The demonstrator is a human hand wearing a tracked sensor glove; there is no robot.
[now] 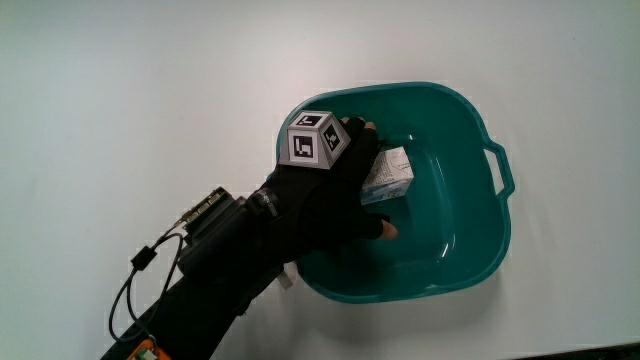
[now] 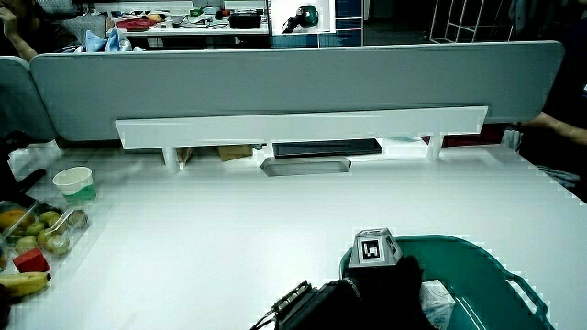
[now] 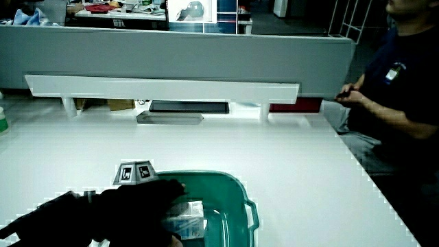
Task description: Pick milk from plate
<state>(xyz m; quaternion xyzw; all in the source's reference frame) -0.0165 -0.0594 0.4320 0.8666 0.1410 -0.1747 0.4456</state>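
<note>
Gloved hand [image 1: 330, 195] reaches into a teal basin [image 1: 470, 120] on the white surface [image 1: 150, 90], its fingers [image 1: 362, 135] curled around a small milk carton [image 1: 388, 175] lying on the basin's floor between fingers and thumb.

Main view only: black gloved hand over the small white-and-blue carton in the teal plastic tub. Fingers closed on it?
Observer: Yes. In a side view the fingers of the hand curl over the top of the small white-and-blue milk carton.
Operator: Clear of the rim?
Observer: No, it is below the rim of the teal plastic tub.
Operator: Other things on the table?
Observer: A green paper cup and a fruit tray, apart from the tub.
</note>
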